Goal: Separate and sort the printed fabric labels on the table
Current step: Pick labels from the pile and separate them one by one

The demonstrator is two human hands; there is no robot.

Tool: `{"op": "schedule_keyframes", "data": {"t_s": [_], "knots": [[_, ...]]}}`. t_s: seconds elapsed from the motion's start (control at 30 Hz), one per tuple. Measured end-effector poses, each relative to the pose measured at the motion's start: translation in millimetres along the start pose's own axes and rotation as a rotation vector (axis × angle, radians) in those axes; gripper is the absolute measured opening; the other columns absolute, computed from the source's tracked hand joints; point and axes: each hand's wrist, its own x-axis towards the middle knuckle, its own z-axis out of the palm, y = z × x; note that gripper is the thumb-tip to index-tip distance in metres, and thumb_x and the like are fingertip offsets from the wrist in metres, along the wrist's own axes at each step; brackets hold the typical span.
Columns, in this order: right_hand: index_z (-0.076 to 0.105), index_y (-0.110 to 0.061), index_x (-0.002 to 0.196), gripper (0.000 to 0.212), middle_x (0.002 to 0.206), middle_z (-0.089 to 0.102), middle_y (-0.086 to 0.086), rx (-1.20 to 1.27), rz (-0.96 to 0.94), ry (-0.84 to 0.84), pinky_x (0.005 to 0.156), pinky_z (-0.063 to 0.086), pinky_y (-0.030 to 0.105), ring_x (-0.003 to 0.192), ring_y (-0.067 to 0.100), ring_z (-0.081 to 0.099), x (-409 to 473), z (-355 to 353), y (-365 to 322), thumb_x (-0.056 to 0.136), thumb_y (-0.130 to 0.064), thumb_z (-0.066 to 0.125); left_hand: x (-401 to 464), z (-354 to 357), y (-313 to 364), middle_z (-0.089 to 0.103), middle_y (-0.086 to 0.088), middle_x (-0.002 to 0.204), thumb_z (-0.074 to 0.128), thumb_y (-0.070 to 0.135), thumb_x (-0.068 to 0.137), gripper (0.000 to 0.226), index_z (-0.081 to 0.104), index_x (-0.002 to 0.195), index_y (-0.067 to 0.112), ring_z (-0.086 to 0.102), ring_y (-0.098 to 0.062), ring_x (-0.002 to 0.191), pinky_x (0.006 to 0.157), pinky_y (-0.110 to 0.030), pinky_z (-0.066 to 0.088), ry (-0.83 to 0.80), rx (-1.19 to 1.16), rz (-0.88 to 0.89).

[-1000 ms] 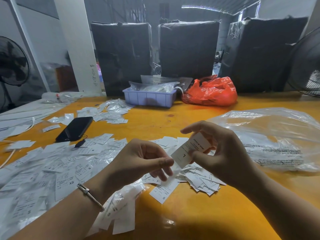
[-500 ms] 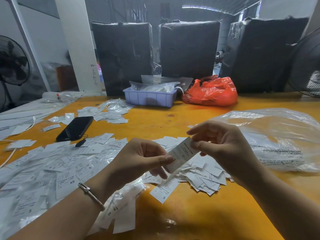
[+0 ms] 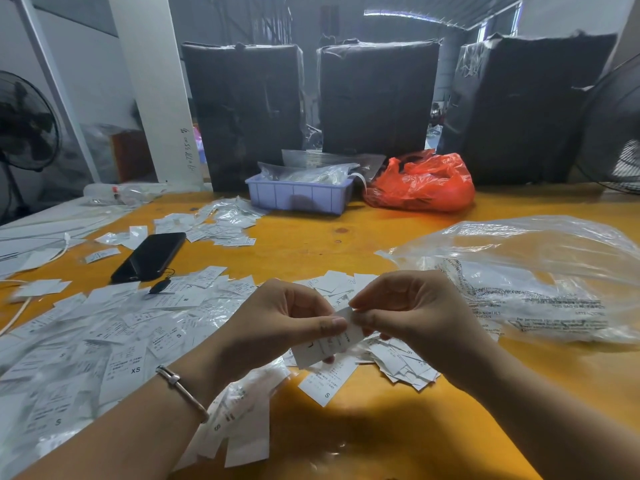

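My left hand (image 3: 277, 327) and right hand (image 3: 412, 313) both pinch one white label (image 3: 325, 344) above the worktop (image 3: 381, 427), fingers closed on it. I think I am peeling labels apart; next I must pull gently. More labels (image 3: 114, 341) lie left, a clear bag (image 3: 536, 271) right.

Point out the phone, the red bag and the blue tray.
phone (image 3: 149, 257), head view, middle of its dark screen.
red bag (image 3: 420, 183), head view, middle of the crumpled plastic.
blue tray (image 3: 298, 199), head view, its front wall.
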Motion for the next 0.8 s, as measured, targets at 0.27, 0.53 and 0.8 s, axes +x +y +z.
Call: {"op": "schedule_keyframes", "data": {"t_s": [0.27, 0.53, 0.8], "knots": [[0.071, -0.008, 0.095, 0.030, 0.076, 0.073, 0.008, -0.026, 0.052, -0.090, 0.060, 0.051, 0.026, 0.067, 0.017, 0.064, -1, 1, -2, 0.068, -0.013, 0.082, 0, -1, -1, 0.075, -0.011, 0.076, 0.077, 0.035, 0.072, 0.031, 0.075, 0.079, 0.005, 0.074, -0.025, 0.069, 0.060, -0.022, 0.055, -0.013, 0.055, -0.033], [0.068, -0.004, 0.099, 0.032, 0.076, 0.068, 0.020, 0.143, 0.152, -0.122, 0.058, 0.055, 0.028, 0.063, 0.028, 0.064, 1, -1, 1, 0.071, 0.011, 0.074, 2, -2, -2, 0.071, -0.004, 0.077, 0.069, 0.046, 0.079, 0.033, 0.076, 0.084, 0.015, 0.063, -0.010, 0.069, 0.060, -0.019, 0.046, 0.039, 0.067, -0.063], [0.062, -0.007, 0.069, 0.020, 0.075, 0.070, 0.017, 0.383, 0.245, 0.159, 0.053, 0.057, 0.028, 0.067, 0.031, 0.071, 5, -2, 10, 0.070, 0.010, 0.072, 3, -3, -3, 0.076, -0.002, 0.092, 0.074, 0.027, 0.070, 0.051, 0.056, 0.117, 0.021, 0.070, -0.012, 0.085, 0.070, -0.022, 0.056, 0.190, -0.091, 0.018]]}}
